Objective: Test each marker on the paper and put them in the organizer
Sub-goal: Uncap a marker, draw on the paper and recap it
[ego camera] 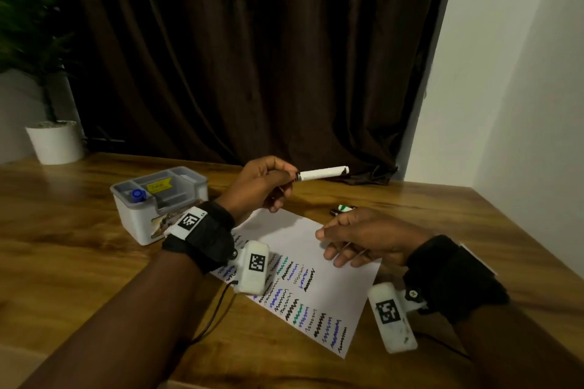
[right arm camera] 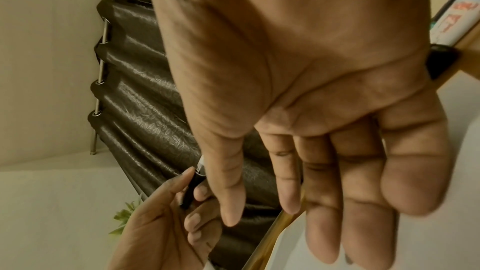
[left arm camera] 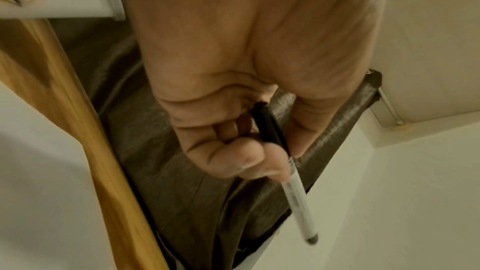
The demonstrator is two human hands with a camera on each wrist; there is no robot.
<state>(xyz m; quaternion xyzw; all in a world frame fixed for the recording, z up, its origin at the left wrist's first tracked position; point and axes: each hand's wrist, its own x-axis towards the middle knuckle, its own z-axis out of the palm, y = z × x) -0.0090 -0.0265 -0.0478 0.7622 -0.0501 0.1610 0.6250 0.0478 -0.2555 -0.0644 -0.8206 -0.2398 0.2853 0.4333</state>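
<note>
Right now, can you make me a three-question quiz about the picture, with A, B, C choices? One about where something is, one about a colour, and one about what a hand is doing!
1. Where is the blue-capped marker?
A. In the organizer
B. On the paper
C. In the plant pot

2. What colour is the body of the held marker?
A. Red
B. White
C. Yellow

3. What is the right hand doing?
A. Gripping a marker
B. Pressing the organizer
C. Holding nothing, fingers relaxed

Answers:
1 A, its blue cap pokes up from a front compartment.
2 B, the barrel sticking out of the left hand is white.
3 C, the right wrist view shows a bare palm over the paper.
</note>
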